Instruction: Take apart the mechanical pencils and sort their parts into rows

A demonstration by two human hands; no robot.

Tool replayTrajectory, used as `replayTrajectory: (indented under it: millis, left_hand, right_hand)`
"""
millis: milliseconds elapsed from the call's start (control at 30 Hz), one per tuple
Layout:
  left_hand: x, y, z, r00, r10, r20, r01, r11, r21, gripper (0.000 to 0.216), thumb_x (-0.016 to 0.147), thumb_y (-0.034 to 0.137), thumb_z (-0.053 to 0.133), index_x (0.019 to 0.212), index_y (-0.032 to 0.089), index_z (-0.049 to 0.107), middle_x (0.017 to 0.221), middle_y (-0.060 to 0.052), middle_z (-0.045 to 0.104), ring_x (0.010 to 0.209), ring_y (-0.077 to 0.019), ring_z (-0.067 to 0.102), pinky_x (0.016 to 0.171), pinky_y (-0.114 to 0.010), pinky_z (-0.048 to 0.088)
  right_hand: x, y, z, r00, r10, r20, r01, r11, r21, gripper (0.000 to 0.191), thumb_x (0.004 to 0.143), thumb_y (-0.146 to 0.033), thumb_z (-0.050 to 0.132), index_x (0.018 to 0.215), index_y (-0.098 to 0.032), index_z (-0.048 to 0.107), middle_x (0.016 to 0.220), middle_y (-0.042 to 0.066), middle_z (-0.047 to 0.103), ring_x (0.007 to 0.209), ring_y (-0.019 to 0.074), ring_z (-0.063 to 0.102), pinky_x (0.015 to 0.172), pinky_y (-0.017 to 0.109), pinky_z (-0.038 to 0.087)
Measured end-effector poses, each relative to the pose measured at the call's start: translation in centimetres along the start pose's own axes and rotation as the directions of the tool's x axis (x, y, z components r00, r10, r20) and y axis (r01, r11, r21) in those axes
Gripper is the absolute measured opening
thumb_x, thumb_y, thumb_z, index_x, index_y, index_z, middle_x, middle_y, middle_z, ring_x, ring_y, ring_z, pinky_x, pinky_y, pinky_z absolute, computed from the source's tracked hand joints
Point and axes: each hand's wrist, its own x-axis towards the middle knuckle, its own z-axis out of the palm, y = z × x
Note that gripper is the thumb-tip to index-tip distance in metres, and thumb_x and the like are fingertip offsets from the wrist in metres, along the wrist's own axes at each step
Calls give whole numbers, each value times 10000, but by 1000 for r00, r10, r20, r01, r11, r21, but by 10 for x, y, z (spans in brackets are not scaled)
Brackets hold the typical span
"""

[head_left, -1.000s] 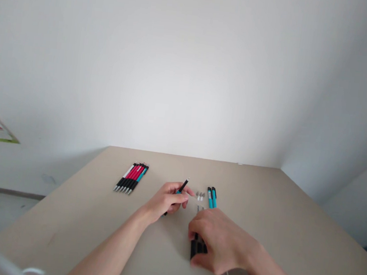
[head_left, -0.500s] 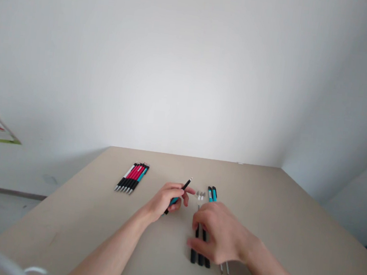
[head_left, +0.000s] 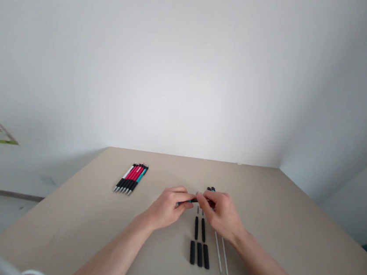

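My left hand [head_left: 171, 204] is closed round a teal and black pen [head_left: 185, 202], held nearly level above the table. At the pen's right end my right hand [head_left: 224, 216] pinches a dark pen part [head_left: 211, 203], mostly covered by the fingers. Whether the two pieces are joined cannot be made out. Below the hands lie two slim black tubes [head_left: 196, 228], with small thin springs [head_left: 198, 210] above them. Three thicker black grips [head_left: 199, 254] lie nearer me. Two pale ink refills [head_left: 218, 252] rest beside them, partly under my right hand.
On the left of the beige table [head_left: 78, 214] lies a row of several pens [head_left: 131, 179] in white, red and teal. Two more pen pieces [head_left: 211, 188] show behind my right hand. A white wall [head_left: 189, 89] stands at the table's back edge.
My right hand has risen from the black parts to meet my left hand. The pen has swung from steeply tilted to nearly level. Black grips, tubes and refills are now uncovered.
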Motion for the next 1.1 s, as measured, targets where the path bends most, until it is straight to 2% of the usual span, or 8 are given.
replayTrajectory:
  millis: [133,333,533,700,867,1000,1100]
  left_hand:
    - [0,-3,3,994,-90,-68,89,996,-16,51,821,206,588,851,174,614,786,-3,624,724,-121,555,661,-194,395]
    - [0,2,0,994,-104,38,101,993,58,209,860,153,461,673,162,554,639,5,580,622,-112,531,591,-201,349]
    - [-1,-1,1,990,-112,80,105,990,89,287,872,149,393,612,160,513,550,9,524,541,-107,496,539,-204,329]
    - [-2,1,1,994,-97,58,90,989,115,295,900,169,356,658,165,525,580,6,533,560,-113,498,569,-207,351]
    - [-1,6,-1,997,-64,37,62,996,61,88,853,155,475,883,176,556,798,-16,611,744,-141,545,680,-220,385]
    - [-1,4,1,997,-83,11,82,995,60,59,842,158,508,825,173,563,776,-7,584,724,-132,525,662,-217,379]
    - [-1,2,1,998,-61,-14,62,996,69,92,844,173,514,809,164,599,775,-17,563,731,-133,521,674,-220,385]
  right_hand:
    - [1,5,3,999,9,40,-10,1000,23,425,899,-367,378,533,-169,461,457,-40,362,447,88,322,472,235,218]
    - [3,5,4,999,-18,40,17,1000,25,413,894,-343,390,519,-172,425,459,-38,367,455,90,338,484,233,238]
    - [2,2,4,996,-55,68,53,998,34,399,899,-319,371,534,-175,441,479,-19,423,468,101,367,497,235,260]
    - [4,4,2,994,-81,69,79,996,28,365,896,-313,374,581,-169,491,518,-6,477,495,107,397,510,234,265]
    - [5,7,-1,998,-38,46,40,998,-47,400,899,-343,389,554,-165,484,498,-21,438,501,102,374,510,234,244]
    - [5,7,-4,996,-88,30,90,995,-47,391,897,-351,399,560,-164,467,539,-14,456,538,106,383,523,232,251]
    - [5,9,-3,995,-79,55,81,996,-40,417,903,-382,390,556,-163,467,522,-21,442,519,102,368,517,230,249]
